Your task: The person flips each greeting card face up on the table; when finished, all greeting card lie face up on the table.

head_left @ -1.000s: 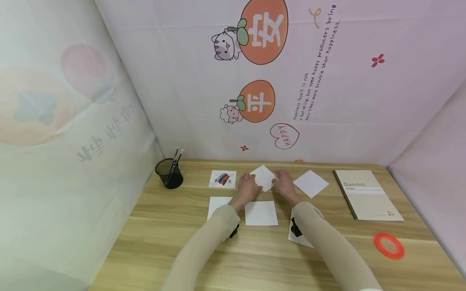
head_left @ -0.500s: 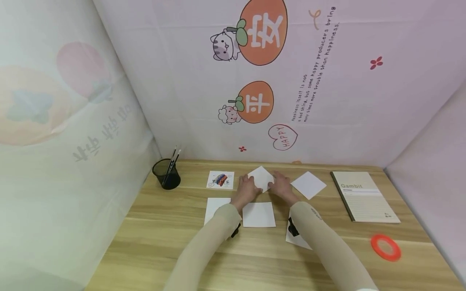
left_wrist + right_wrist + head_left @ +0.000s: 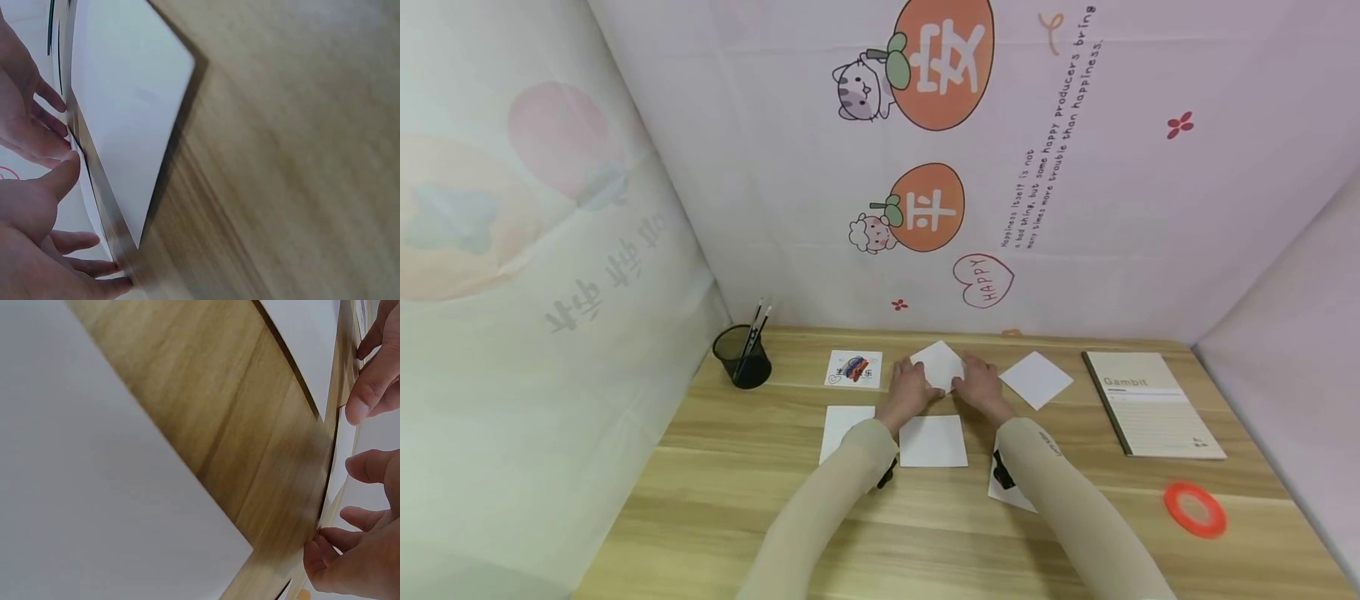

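On the desk at the back, a white square card (image 3: 938,367) lies turned like a diamond between my hands. My left hand (image 3: 910,390) is at its left side, thumb by the lower edge and fingers reaching to the left corner; these fingers look fairly straight in the left wrist view. At the opposite side, my right hand (image 3: 982,387) has its thumb at the edge and its fingers loosely bent, fingertips down at the desk surface. Just in front lies a second white card (image 3: 933,442). Another diamond-turned white card (image 3: 1037,380) is to the right.
A card with a colourful drawing (image 3: 854,369) lies left of my hands. My sleeves partly cover two more white cards, one at left (image 3: 842,427) and one at right (image 3: 1011,497). Around them are a black pen cup (image 3: 742,358), a notebook (image 3: 1153,404) and a red ring (image 3: 1195,509).
My right hand has shifted slightly left, closer to the diamond-turned card's near corner. Over the last half second both hands stay almost still; the head view shifts slightly.
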A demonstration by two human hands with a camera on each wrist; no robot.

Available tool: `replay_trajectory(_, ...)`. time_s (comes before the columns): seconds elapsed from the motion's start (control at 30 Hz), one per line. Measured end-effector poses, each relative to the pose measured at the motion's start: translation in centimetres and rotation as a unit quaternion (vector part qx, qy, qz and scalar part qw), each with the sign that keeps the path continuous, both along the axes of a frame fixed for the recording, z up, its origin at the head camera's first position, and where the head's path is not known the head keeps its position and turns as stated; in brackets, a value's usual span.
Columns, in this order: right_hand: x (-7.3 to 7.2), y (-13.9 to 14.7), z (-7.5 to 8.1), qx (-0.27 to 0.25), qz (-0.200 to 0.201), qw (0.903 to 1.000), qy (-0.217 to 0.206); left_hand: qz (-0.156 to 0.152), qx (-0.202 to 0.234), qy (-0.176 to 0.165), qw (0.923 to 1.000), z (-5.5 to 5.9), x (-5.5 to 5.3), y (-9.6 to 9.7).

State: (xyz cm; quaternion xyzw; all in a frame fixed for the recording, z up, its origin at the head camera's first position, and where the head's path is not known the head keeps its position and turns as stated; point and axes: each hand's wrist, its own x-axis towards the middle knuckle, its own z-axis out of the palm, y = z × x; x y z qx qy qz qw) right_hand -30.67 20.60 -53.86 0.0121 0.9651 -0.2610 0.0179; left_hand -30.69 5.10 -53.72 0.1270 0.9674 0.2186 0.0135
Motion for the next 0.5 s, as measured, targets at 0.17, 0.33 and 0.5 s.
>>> replay_trajectory(0.17, 0.17, 0.09, 0.26, -0.004, 0.007, 0.9999, 0.008, 0.000, -0.023, -0.007, 0.9997, 0.15, -0.13, 0.23)
replay_trajectory(0.33, 0.40, -0.02, 0.50, -0.013, 0.009, 0.9994, 0.030, 0.010, -0.036, -0.013, 0.9992, 0.28, -0.12, 0.43)
replay_trajectory(0.5, 0.57, -0.13, 0.59, -0.025, -0.002, 0.9992, 0.031, 0.008, -0.037, 0.003, 0.9993, -0.33, -0.36, 0.44)
